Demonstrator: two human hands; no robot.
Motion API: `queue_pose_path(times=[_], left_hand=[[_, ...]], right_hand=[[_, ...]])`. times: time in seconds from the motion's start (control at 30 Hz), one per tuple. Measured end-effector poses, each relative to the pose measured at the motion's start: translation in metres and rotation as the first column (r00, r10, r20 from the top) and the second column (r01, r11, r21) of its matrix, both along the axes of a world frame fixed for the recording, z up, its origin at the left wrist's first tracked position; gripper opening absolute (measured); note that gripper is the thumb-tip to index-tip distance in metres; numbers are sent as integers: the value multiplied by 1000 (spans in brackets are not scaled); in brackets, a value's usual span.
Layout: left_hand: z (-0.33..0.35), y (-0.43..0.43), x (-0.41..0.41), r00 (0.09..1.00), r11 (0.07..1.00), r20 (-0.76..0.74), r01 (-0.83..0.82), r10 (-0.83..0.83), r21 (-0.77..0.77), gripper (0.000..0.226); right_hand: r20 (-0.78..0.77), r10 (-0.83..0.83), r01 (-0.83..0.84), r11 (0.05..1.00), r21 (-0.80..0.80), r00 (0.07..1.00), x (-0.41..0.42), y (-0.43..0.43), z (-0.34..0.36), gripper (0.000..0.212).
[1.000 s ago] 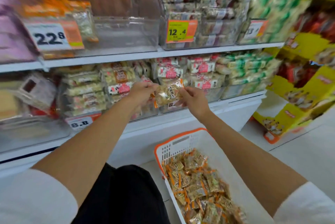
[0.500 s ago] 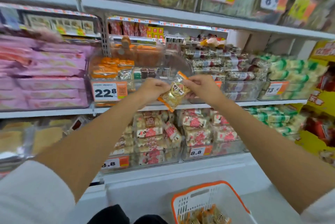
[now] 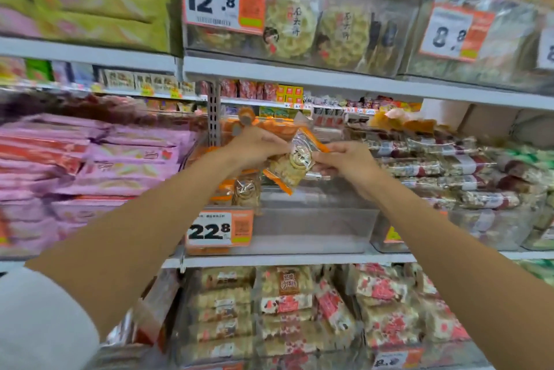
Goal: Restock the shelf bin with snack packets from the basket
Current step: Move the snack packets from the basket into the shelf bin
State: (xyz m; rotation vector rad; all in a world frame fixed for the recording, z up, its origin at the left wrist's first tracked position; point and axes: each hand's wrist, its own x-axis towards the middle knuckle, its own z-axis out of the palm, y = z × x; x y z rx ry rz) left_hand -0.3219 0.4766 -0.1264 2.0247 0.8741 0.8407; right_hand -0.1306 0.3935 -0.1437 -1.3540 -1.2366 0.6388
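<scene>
Left hand (image 3: pixel 257 148) and right hand (image 3: pixel 347 161) pinch snack packet (image 3: pixel 292 163) over clear bin (image 3: pixel 314 219), beside pink packs (image 3: pixel 120 160); basket now out of view.

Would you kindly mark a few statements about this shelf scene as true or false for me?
1. Both the left hand and the right hand hold one snack packet. True.
2. The clear shelf bin below it is packed full. False: only a few packets sit at its left end.
3. The bin's price tag reads 22.8. True.
4. The stacked packs left of the bin are blue. False: they are pink.
</scene>
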Motion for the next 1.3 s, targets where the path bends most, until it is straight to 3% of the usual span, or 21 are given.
queue_pose_path(times=[0.13, 0.3, 0.47, 0.57, 0.67, 0.8, 0.87, 1.03, 1.3], left_hand=[[-1, 35, -14, 991, 997, -136, 1, 10, 81, 15], [-4, 58, -30, 910, 977, -408, 15, 75, 214, 38], [-17, 65, -36, 855, 945, -503, 47, 129, 323, 18], [-21, 69, -37, 836, 931, -523, 41, 167, 362, 11], [-22, 71, -37, 835, 928, -519, 29, 182, 372, 10], [-22, 71, -37, 843, 930, -509, 28, 175, 366, 10], [-22, 72, -37, 848, 932, -501, 24, 174, 362, 10], [-24, 74, -37, 862, 923, -472, 12, 186, 385, 9], [-24, 71, -38, 855, 915, -475, 0, 208, 402, 6]], right_hand=[[155, 75, -66, 996, -63, 985, -7, 36, -1, 2], [380, 134, -78, 984, -161, 915, -27, 78, -19, 13], [570, 182, -61, 972, -225, 801, -46, 101, -41, 23], [521, 163, -43, 971, -235, 838, -56, 102, -43, 20], [401, 182, -33, 936, -349, 898, -57, 101, -44, 28], [549, 366, 56, 794, -606, 752, -57, 96, -52, 32], [515, 415, 33, 754, -656, 750, -61, 97, -56, 28], [590, 348, 109, 791, -602, 729, -66, 112, -62, 36], [526, 349, 58, 791, -610, 776, -61, 117, -69, 24]])
